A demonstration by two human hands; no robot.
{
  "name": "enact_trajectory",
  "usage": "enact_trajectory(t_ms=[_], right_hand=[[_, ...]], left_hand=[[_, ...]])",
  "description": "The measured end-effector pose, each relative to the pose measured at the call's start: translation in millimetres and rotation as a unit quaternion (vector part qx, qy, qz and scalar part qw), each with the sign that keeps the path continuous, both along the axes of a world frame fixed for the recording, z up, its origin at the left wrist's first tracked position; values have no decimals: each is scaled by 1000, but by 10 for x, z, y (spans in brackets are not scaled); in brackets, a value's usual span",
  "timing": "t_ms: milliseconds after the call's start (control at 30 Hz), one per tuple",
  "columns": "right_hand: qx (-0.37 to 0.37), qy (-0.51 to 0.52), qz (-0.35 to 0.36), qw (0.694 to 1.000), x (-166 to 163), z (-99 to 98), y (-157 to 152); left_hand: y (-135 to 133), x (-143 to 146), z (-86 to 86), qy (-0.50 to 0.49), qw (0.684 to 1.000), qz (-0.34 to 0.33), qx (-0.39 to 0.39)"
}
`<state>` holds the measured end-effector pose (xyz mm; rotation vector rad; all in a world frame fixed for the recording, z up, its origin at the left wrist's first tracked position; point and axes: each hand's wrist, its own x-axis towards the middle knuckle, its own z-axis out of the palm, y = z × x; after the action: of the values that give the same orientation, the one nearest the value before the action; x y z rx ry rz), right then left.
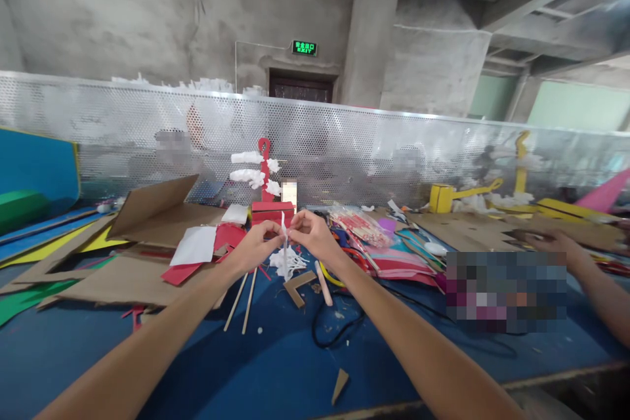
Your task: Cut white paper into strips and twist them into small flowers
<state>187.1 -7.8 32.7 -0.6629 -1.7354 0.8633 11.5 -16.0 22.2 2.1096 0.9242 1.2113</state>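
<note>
Over the middle of the table, my left hand (264, 241) and my right hand (314, 236) come together, thumbs and fingertips pinched. Between the fingertips runs a thin white strip (285, 267), its upper end curling above my hands and its lower end hanging down. The strip looks like paper. Just behind and below it lies a small heap of white curled strips (296, 262). Beyond my hands stands a red box (272, 211) with a red upright (266, 170), which carries white crumpled pieces on both sides. My hands partly hide the box.
Cardboard (123, 279) covers the left side. Two thin sticks (249, 302) and an L-shaped cardboard piece (299, 289) lie nearer me. A black cord (339, 335) loops on the blue table. At right, another person's hand (546, 243) is near yellow pieces. A perforated metal partition (339, 164) stands behind.
</note>
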Motion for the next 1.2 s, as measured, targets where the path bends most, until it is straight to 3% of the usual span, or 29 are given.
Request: enact_trajectory(t_ms=[400, 733, 1200], right_hand=[[-71, 48, 18, 996, -18, 32, -48], [-52, 32, 24, 998, -5, 31, -65], [-75, 45, 22, 996, -16, 50, -75]], left_hand=[[70, -10, -30, -77, 995, -34, -51], [-1, -8, 24, 1, 1000, 1, 0], [34, -5, 4, -79, 994, -34, -61]])
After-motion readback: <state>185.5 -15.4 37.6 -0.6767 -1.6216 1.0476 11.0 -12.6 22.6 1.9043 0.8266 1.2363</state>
